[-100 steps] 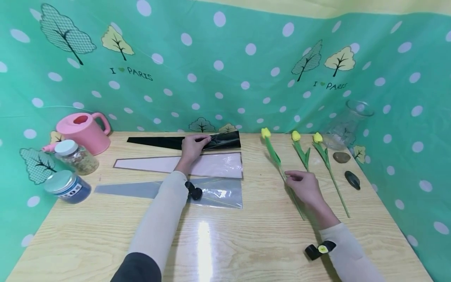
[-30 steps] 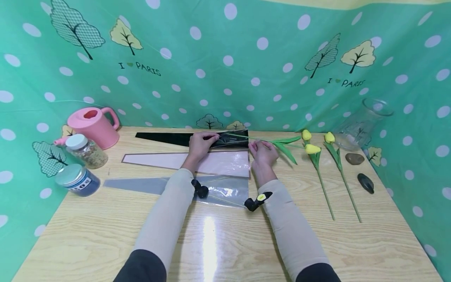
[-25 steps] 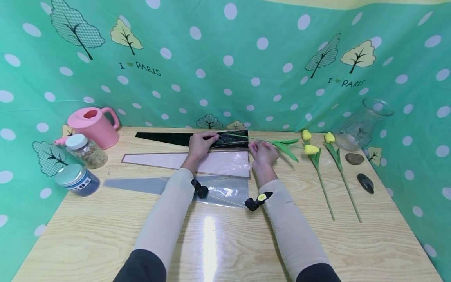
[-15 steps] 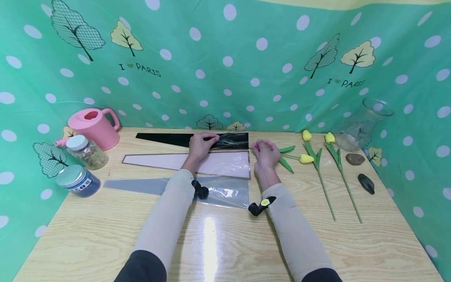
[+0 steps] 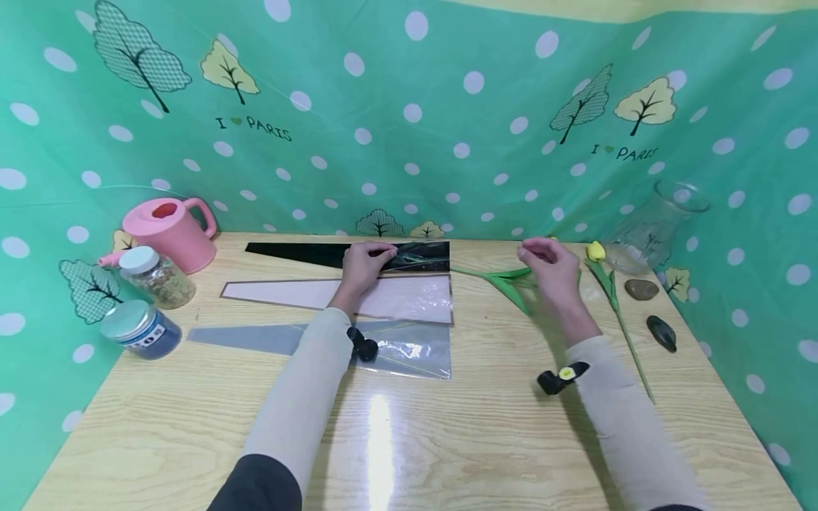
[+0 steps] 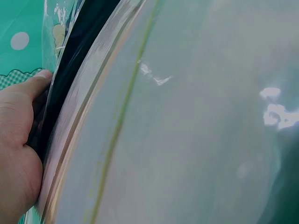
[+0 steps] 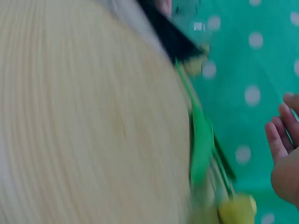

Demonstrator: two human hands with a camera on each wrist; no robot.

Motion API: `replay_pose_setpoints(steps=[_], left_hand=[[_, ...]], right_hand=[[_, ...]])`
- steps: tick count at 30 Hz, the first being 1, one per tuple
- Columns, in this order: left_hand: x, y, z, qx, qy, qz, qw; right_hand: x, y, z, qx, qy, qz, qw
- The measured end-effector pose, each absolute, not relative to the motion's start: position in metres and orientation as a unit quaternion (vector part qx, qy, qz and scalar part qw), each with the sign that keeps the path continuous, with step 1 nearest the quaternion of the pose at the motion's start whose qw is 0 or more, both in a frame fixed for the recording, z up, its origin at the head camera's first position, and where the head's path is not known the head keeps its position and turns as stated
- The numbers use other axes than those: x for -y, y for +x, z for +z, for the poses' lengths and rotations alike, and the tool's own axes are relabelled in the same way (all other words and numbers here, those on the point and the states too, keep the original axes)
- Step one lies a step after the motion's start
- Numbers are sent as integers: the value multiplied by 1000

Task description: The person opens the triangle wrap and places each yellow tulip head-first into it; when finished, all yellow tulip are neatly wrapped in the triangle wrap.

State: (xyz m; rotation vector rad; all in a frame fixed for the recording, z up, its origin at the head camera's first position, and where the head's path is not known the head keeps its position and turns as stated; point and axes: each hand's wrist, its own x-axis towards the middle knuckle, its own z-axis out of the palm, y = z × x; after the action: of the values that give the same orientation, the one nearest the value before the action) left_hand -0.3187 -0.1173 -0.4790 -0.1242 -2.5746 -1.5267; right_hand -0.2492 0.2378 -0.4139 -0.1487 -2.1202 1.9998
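At table's far edge: black cellophane sleeve (image 5: 358, 255), lying flat, wide mouth toward the right.
Left hand (image 5: 361, 264): on the sleeve's mouth, thumb and fingertips pinching the upper film layer; in the left wrist view, thumb (image 6: 35, 83) curled against the dark edge.
Tulip (image 5: 505, 278): stem end tucked inside the sleeve mouth, leaves lying on the wooden table (image 5: 409, 440) to the right; yellow bloom hidden behind the right hand from the head view.
Right hand (image 5: 551, 268): above the tulip's bloom end, fingers loosely bent, gripping nothing; in the right wrist view, fingers (image 7: 280, 137) clear of the stem.
Beside the right hand: second tulip (image 5: 606, 284), lying apart, untouched.
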Motion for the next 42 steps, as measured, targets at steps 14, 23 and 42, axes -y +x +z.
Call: replay_pose_setpoints(steps=[14,23,42], left_hand=[[114,-319,-480,863,-33,-500,62],[113,-319,-477,866,-35,-495,63],[115,-318,-471,862,-44,-502,51]], right_hand=[[-304,-241,-441,891,21,454,24],[-299,-248,-453,919,59,388,31],[-278,-261,-441,938,48,340,53]])
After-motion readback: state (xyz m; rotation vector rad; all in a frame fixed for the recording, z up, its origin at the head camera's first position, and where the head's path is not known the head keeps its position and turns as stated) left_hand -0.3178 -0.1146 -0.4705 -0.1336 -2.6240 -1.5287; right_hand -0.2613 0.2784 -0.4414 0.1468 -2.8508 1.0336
